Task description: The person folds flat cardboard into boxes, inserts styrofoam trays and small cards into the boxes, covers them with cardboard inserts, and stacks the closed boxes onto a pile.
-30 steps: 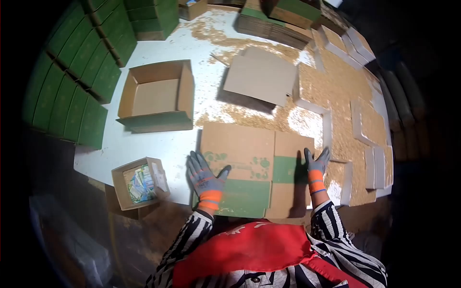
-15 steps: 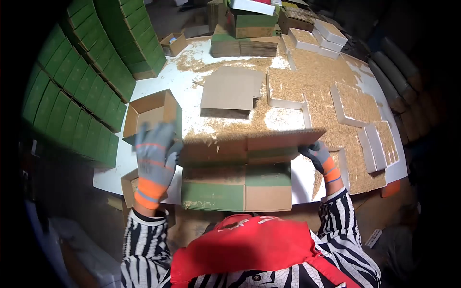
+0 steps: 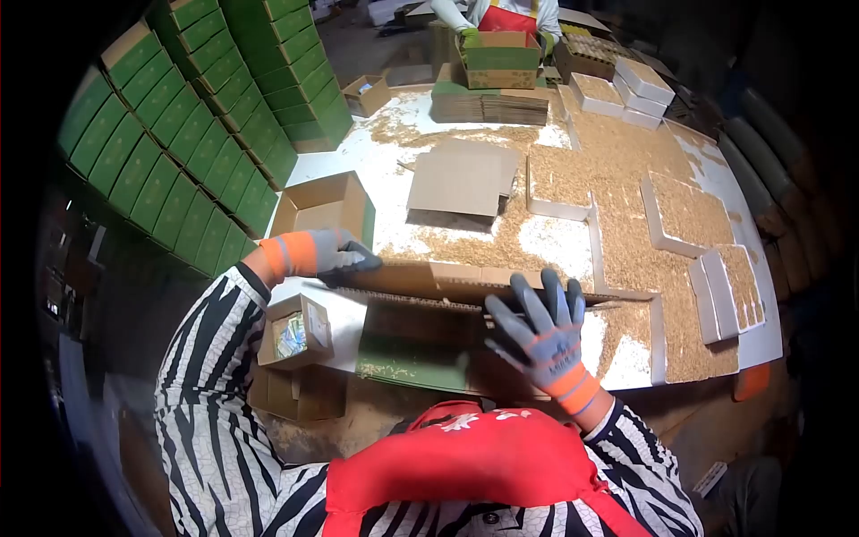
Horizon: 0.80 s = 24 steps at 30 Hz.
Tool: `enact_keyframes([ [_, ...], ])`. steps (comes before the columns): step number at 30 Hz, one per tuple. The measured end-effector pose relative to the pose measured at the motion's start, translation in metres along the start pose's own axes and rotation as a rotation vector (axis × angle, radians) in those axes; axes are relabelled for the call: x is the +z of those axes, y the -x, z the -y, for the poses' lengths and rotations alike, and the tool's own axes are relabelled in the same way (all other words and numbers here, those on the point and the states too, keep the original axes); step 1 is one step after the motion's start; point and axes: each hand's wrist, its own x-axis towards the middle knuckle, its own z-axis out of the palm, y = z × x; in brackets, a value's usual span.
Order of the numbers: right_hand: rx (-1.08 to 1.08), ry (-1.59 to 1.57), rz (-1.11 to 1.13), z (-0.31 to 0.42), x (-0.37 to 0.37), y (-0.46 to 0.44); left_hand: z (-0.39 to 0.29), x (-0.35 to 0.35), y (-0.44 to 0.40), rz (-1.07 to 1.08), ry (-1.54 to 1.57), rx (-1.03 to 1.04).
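Note:
A green-and-brown cardboard box blank point(image 3: 420, 276) lies at the table's front edge, with a long panel folded up from it. My left hand point(image 3: 340, 253), in a grey and orange glove, has its fingers closed over the left end of that raised panel. My right hand point(image 3: 541, 327), gloved alike, is open with fingers spread over the panel's right part. Whether its palm touches the cardboard I cannot tell. Just beyond my left hand stands an open cardboard box point(image 3: 327, 204). Nearer to me, a small box point(image 3: 288, 336) holds little packets.
Stacked green boxes point(image 3: 170, 161) rise on the left. A flat cardboard piece point(image 3: 461, 179) lies mid-table. Brown grains point(image 3: 626, 179) and white trays point(image 3: 689, 215) cover the right side. At the back, a co-worker's gloved hands point(image 3: 548, 43) hold a green box point(image 3: 503, 63).
My left hand has come to the left end of the raised panel. My right hand has let go of its right end, moved inward and spread its fingers. The view has shifted.

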Motion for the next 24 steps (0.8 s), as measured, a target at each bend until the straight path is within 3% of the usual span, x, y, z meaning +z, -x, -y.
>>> enact_keyframes([
  [5, 0.010, -0.304, -0.164, -0.010, -0.010, 0.006, -0.026, 0.016, 0.008, -0.608, -0.051, 0.149],
  [7, 0.002, -0.493, -0.278, -0.028, -0.025, 0.002, -0.030, 0.012, 0.018, -0.745, 0.126, 0.001],
  [9, 0.010, -0.595, -0.134, -0.040, -0.043, -0.002, -0.022, 0.021, 0.020, -0.689, 0.479, -0.162],
  [10, -0.018, -0.637, -0.025, -0.039, -0.047, -0.002, -0.013, 0.038, 0.014, -0.809, 0.451, -0.067],
  [11, -0.057, -0.676, 0.084, -0.036, -0.048, -0.004, -0.019, 0.054, 0.013, -0.759, 0.258, -0.144],
  [12, -0.082, -0.755, 0.143, -0.026, -0.046, -0.007, 0.006, 0.087, -0.008, -0.894, 0.223, 0.129],
  [13, -0.149, -0.848, 0.251, -0.014, -0.046, -0.019, -0.019, 0.085, -0.007, -0.695, 0.317, 0.107],
  [15, -0.103, -1.089, 0.607, 0.007, -0.025, -0.033, -0.034, 0.088, -0.024, -0.332, 0.046, 0.233],
  [16, 0.173, -1.299, 0.780, 0.001, -0.005, -0.034, -0.038, 0.088, -0.031, -0.036, 0.053, 0.170],
  [17, 0.367, -1.299, 0.743, -0.004, 0.012, -0.041, -0.002, 0.107, -0.058, 0.106, 0.152, 0.175],
  [18, 0.506, -1.479, 0.480, -0.011, 0.037, -0.029, 0.016, 0.119, -0.076, -0.059, 0.427, 0.181],
  [19, 0.543, -1.338, 0.279, -0.008, 0.049, -0.017, 0.006, 0.103, -0.064, 0.100, 1.047, 0.011],
  [21, 0.150, -0.623, 0.157, -0.005, 0.053, 0.001, -0.005, 0.119, -0.038, -0.375, 0.555, 0.149],
  [23, -0.138, -0.137, 0.121, 0.021, 0.001, -0.056, -0.009, 0.156, -0.037, -0.751, 0.017, 0.225],
  [24, -0.161, -0.132, -0.011, 0.007, 0.008, -0.073, -0.016, 0.168, -0.040, -0.738, -0.069, 0.156],
])
